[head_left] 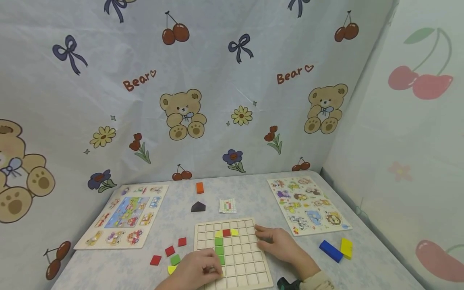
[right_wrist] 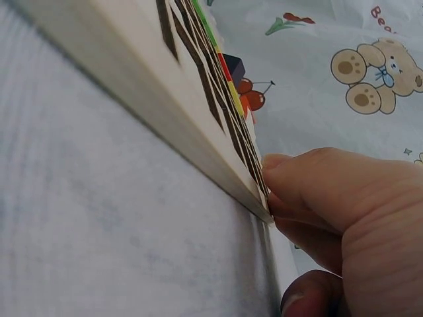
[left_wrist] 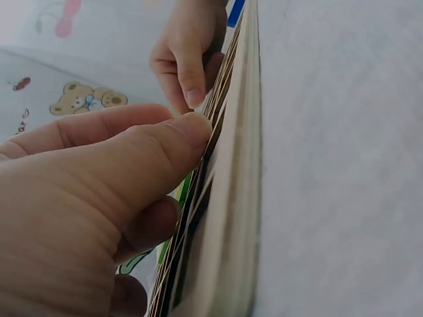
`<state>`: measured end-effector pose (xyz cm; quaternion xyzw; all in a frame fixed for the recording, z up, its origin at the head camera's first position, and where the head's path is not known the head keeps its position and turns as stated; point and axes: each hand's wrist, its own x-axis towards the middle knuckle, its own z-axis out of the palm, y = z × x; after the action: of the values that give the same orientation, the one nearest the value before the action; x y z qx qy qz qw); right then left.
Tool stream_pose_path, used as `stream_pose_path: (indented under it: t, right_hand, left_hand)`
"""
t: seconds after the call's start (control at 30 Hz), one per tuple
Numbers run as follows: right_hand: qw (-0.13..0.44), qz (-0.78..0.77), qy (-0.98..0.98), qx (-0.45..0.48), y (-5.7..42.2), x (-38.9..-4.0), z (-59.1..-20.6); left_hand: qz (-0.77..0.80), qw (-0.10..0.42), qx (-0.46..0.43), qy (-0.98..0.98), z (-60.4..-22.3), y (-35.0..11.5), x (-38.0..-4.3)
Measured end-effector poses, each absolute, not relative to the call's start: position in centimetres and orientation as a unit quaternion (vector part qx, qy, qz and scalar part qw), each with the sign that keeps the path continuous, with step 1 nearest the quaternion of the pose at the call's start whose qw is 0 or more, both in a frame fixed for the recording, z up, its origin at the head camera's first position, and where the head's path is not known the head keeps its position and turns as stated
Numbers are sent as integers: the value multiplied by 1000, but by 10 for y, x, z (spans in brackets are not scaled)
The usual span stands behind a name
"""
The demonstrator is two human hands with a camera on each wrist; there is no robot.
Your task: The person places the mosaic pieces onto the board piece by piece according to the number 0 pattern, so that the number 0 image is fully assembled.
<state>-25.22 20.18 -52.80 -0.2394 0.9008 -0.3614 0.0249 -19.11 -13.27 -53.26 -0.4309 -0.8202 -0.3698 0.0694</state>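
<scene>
A pale wooden grid board (head_left: 250, 257) lies in the middle of the table. Over its near left part is my left hand (head_left: 199, 270), thumb and finger pinched together at a grid cell. A sliver of yellow tile (head_left: 222, 276) shows at these fingertips, mostly hidden by the hand. In the left wrist view the thumb (left_wrist: 162, 142) meets the board's face. My right hand (head_left: 279, 245) touches the board's right edge with fairly straight fingers. Green tiles (head_left: 219, 250) line one column below a red tile (head_left: 226, 233) flanked by two yellow pieces (head_left: 235, 232).
Loose red tiles (head_left: 170, 251), a green tile (head_left: 175, 259) and a yellow piece (head_left: 172, 269) lie left. Behind are an orange block (head_left: 199, 187), a dark block (head_left: 198, 207) and a pattern card (head_left: 227, 206). Picture puzzles (head_left: 159, 195) (head_left: 308, 205) flank them; blue (head_left: 331, 251) and yellow blocks (head_left: 346, 248) lie right.
</scene>
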Motion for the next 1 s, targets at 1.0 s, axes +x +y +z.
stream_pose_path:
  t: [1.0]
  right_hand:
    - [26, -359, 902, -237, 201, -251, -526]
  left_hand:
    - [-315, 87, -452, -830, -531, -137, -195]
